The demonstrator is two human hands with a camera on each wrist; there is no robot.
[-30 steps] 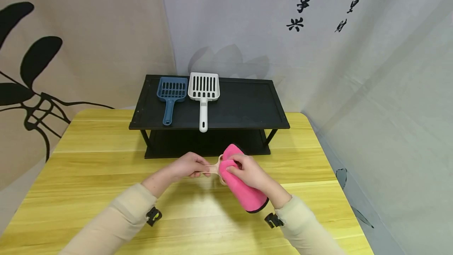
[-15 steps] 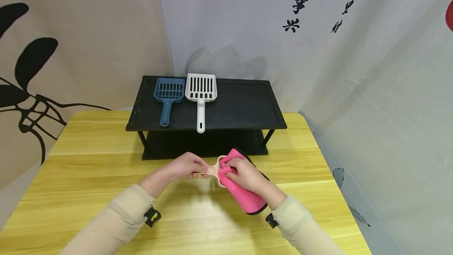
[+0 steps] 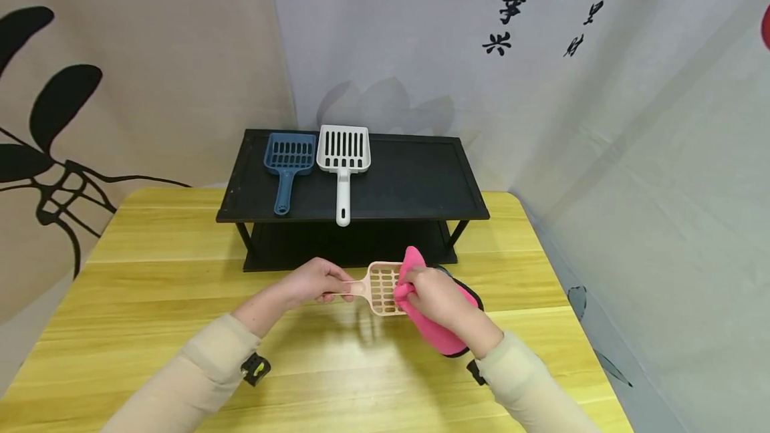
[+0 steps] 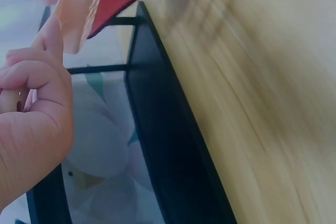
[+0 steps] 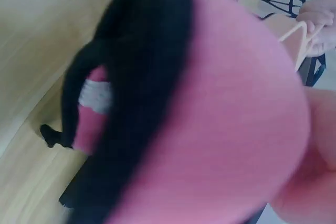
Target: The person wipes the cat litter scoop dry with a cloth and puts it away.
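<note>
My left hand [image 3: 319, 280] grips the handle of a peach-coloured litter scoop [image 3: 382, 296], held level above the wooden table. The slotted head points right. In my right hand [image 3: 442, 296] is a bunched pink cloth [image 3: 434, 330] with a black edge, pressed to the far right end of the scoop head and hiding its tip. The left wrist view shows the curled left hand [image 4: 39, 95] with the scoop [image 4: 81, 9] seen edge-on. Blurred pink cloth [image 5: 226, 103] fills most of the right wrist view and covers much of the right hand.
Behind the hands stands a two-tier black rack [image 3: 415, 179]. On its top lie a blue litter scoop [image 3: 285, 182] and a white litter scoop [image 3: 343, 186], whose handle reaches past the front edge. A hanging fabric backdrop [image 3: 385, 39] closes off the back of the table [image 3: 150, 286].
My right hand has slid the cloth rightward along the scoop head, so its slots now show. The left hand keeps its grip on the handle in nearly the same place.
</note>
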